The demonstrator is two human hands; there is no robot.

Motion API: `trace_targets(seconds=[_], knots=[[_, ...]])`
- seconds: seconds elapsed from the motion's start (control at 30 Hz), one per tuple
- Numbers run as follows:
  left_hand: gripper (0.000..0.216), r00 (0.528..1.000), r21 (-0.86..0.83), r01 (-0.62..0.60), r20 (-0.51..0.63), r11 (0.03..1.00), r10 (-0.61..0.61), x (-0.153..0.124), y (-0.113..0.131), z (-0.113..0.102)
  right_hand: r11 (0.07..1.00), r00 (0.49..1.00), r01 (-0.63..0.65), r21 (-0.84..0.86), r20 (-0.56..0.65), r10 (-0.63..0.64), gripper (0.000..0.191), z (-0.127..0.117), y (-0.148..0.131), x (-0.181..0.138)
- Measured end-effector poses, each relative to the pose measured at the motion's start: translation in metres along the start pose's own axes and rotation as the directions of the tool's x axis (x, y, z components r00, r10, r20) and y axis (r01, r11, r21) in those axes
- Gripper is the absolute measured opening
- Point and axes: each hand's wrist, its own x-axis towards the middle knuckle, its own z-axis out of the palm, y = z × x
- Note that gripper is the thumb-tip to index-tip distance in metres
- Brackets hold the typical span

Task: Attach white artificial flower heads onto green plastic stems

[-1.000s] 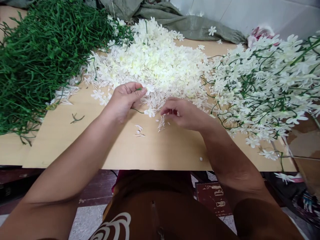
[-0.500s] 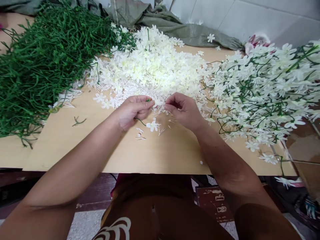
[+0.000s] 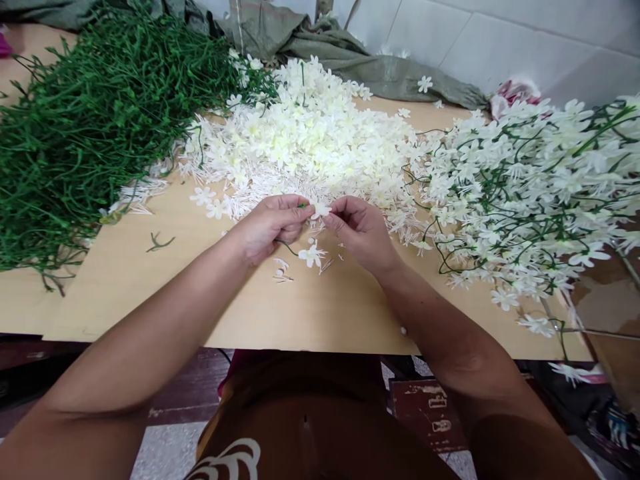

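My left hand (image 3: 275, 225) is closed on a green artificial stem, whose tip shows at the thumb and forefinger. A white artificial flower (image 3: 320, 210) sits at those fingertips. From the right, my right hand (image 3: 361, 230) pinches at the flower's edge with thumb and forefinger. Another white flower (image 3: 311, 254) hangs or lies just below the hands, on a green stem (image 3: 287, 248) running out from under my left hand. Behind the fingers lies a heap of loose white blossoms (image 3: 325, 133), with thin white stamens (image 3: 267, 187) along its near side.
A big pile of green stems (image 3: 100, 127) covers the table's left. Finished-looking flowers on stems (image 3: 520, 193) are heaped at the right, some over the edge. Grey cloth (image 3: 395, 77) runs along the tiled wall. A stray stem piece (image 3: 160, 242) lies on the board (image 3: 165, 287).
My right hand has moved slightly left, and its fingertips now meet the white flower held at my left fingertips. The view has shifted a little.
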Motion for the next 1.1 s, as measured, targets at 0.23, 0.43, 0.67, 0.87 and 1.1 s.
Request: trace_targets(seconds=[0.23, 0.43, 0.67, 0.87, 1.1], knots=[[0.016, 0.999, 0.001, 0.003, 0.034, 1.0, -0.003, -0.0006, 0.0008, 0.0006, 0.999, 1.0, 0.024, 0.046, -0.003, -0.023, 0.04, 0.0028, 0.0009, -0.0026], [0.022, 0.998, -0.033, 0.054, 0.02, 0.998, -0.053, -0.0034, 0.0046, 0.0052, 0.994, 0.998, 0.055, 0.098, -0.001, -0.055, 0.035, 0.0032, 0.0009, -0.0032], [0.024, 0.996, -0.038, 0.068, 0.064, 0.997, -0.065, -0.004, 0.0044, 0.0043, 0.99, 0.999, 0.04, 0.136, -0.009, -0.039, 0.036, 0.0059, 0.0, -0.0036], [0.022, 0.994, -0.014, 0.06, 0.097, 0.998, -0.058, -0.0038, 0.0045, 0.0031, 0.993, 0.999, 0.037, 0.115, -0.003, -0.037, 0.036, 0.0072, -0.0004, -0.0041], [0.02, 0.994, -0.007, 0.085, 0.067, 0.996, -0.084, -0.0022, 0.0042, 0.003, 0.978, 0.989, 0.137, -0.155, -0.03, -0.144, 0.019, 0.0018, -0.003, -0.0051]])
